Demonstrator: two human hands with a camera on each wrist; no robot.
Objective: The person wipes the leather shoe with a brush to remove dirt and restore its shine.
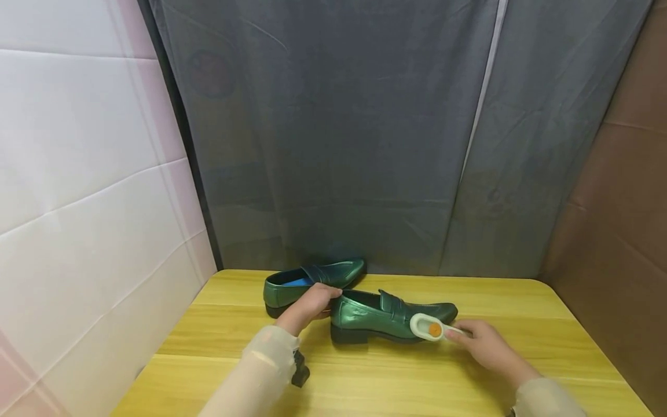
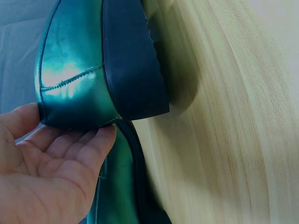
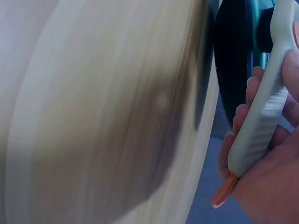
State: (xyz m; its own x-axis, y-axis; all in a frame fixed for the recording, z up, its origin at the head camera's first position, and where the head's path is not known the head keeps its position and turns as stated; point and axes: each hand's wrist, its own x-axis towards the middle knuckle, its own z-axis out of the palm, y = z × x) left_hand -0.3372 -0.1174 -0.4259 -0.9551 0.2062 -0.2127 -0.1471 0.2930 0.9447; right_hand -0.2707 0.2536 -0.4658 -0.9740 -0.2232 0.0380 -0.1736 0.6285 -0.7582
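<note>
A shiny green loafer [image 1: 365, 317] with a dark sole stands in the middle of the head view, toe to the right. My left hand [image 1: 316, 300] grips it at the heel; in the left wrist view the thumb is at the top edge and the fingers [image 2: 96, 144] curl against the heel's back. In my right hand [image 1: 482, 341] is a pale-handled shoe brush [image 1: 421, 323] with an orange spot on its head. Dark bristles [image 3: 266, 30] face the shoe's side near the toe in the right wrist view. An orange loop [image 3: 224, 190] hangs from the handle's end.
The matching green loafer [image 1: 341, 272], blue inside, lies behind my left hand near the table's back edge. Beyond the wooden table [image 1: 208, 341] hangs a grey curtain [image 1: 333, 145]. A white panel [image 1: 78, 174] stands left, a brown one [image 1: 615, 243] right.
</note>
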